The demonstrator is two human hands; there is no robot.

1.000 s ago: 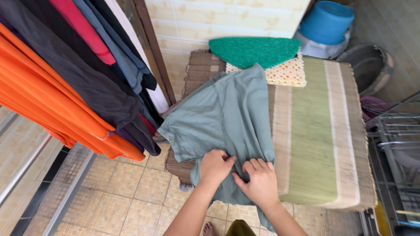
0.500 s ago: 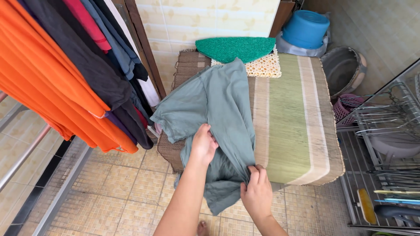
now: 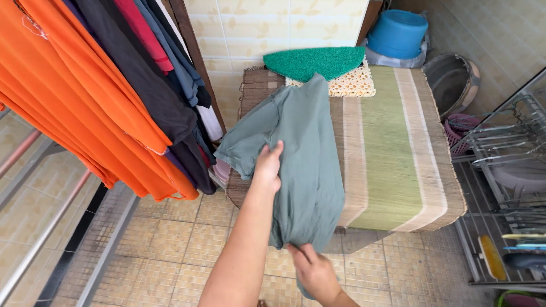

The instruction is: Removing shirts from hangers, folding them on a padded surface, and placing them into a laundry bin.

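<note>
Head view, single frame. I log a grey-green T-shirt (image 3: 301,153) draped lengthwise over the left part of a woven striped mat (image 3: 392,142) that covers a table-like surface. The shirt's upper end lies near the far edge of the mat; its lower end hangs off the near edge toward the tiled floor (image 3: 170,244).

Left hand (image 3: 267,167): laid on the shirt around mid-length, at its left side, thumb up and fingers curled into the cloth. It looks closed on a fold of fabric, pinching it against the palm.

Right hand (image 3: 313,273): low in the frame, below the near edge of the mat, fingers closed on the hanging hem of the shirt. I read this as a pinch grip on the bottom edge.

Surroundings: a green half-round mat (image 3: 313,59) lies at the far end of the surface, overlapping a cream perforated mat (image 3: 355,85) just beside the shirt's upper end. A blue tub (image 3: 398,31) stands upside down behind them, with a dark basin (image 3: 452,79) to its right. Orange garments (image 3: 68,102) and dark garments (image 3: 148,96) hang on a rack at left, close to the shirt's sleeve. A metal wire rack (image 3: 506,148) stands at right, well apart from both hands.
</note>
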